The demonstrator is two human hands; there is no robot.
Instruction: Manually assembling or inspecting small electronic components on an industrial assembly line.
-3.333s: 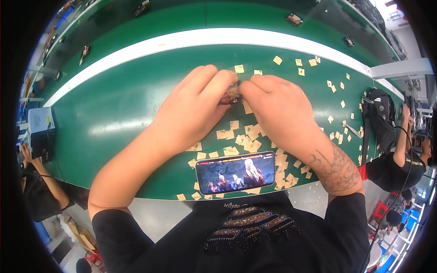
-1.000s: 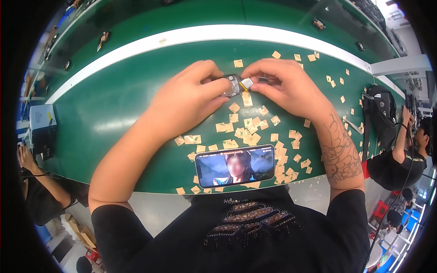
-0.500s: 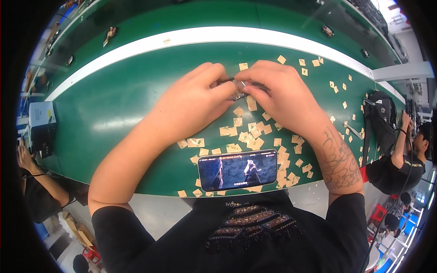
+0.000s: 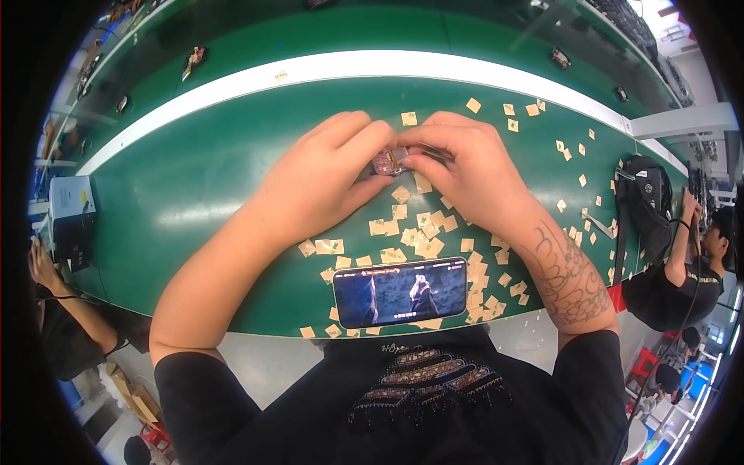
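A small electronic circuit board (image 4: 387, 162) with reddish and metallic parts is held just above the green table. My left hand (image 4: 333, 159) is closed on its left side, thumb below and fingers above. On the right, my right hand (image 4: 457, 155) pinches at the board's edge with thumb and forefinger. Something dark and slim lies between those fingers, too hidden to name. Many small tan paper squares (image 4: 425, 225) lie scattered below and right of my hands. A phone (image 4: 400, 295) playing a video lies nearest my body.
A white rail (image 4: 325, 66) runs across the back, with a green surface beyond carrying small electronic parts (image 4: 194, 60). A black bag (image 4: 649, 190) and a tweezers-like tool (image 4: 598, 225) lie at the right. A box (image 4: 72, 221) stands at the left. Other people sit at both sides.
My hands have turned the board, so its reddish face now shows between them. The left fingers have shifted slightly upward on it. The view has moved a little.
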